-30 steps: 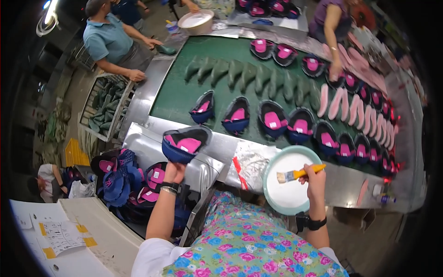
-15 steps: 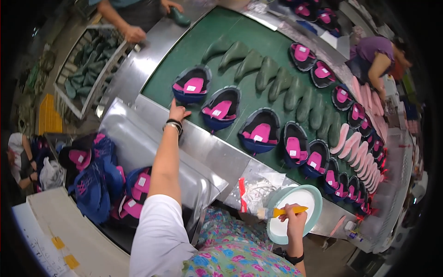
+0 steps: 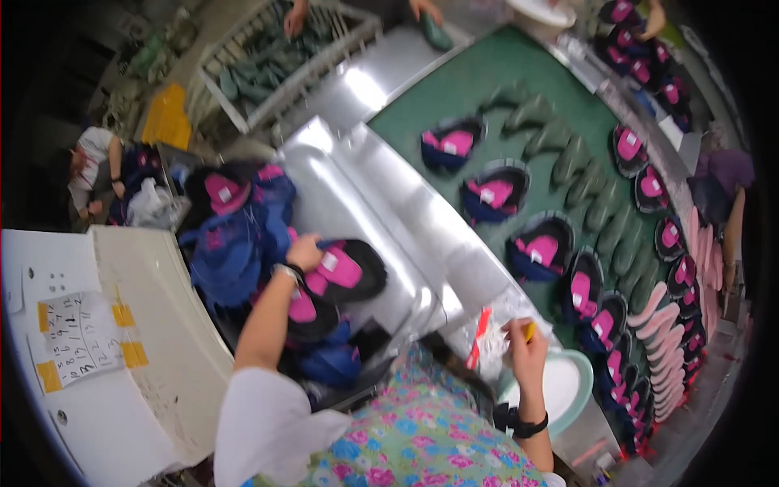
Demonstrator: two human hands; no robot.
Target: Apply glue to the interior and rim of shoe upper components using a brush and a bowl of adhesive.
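On the left, my left hand (image 3: 305, 253) is closed on the edge of a dark shoe upper (image 3: 372, 272) with a pink lining and a small white label. This upper lies over a pile of navy-and-pink uppers (image 3: 231, 260) beside a metal tray. My right hand (image 3: 527, 349) grips a brush (image 3: 530, 331); only part of its yellow handle shows, and the bristles are hidden. Just below that hand stands a pale green bowl (image 3: 586, 390) of white liquid. A clear bag with white strands and a red strip (image 3: 479, 337) lies left of the hand.
A green conveyor belt (image 3: 438, 97) carries rows of uppers, dark green shoe lasts (image 3: 572, 161) and pink insoles (image 3: 659, 349). At the far left, a crate (image 3: 235, 118) holds more lasts. Other people work at the far side, the right and the left edge.
My left hand has left the belt's near edge and taken hold of an upper at the pile. My right hand with the brush has moved up from the bowl. The view has swung left.
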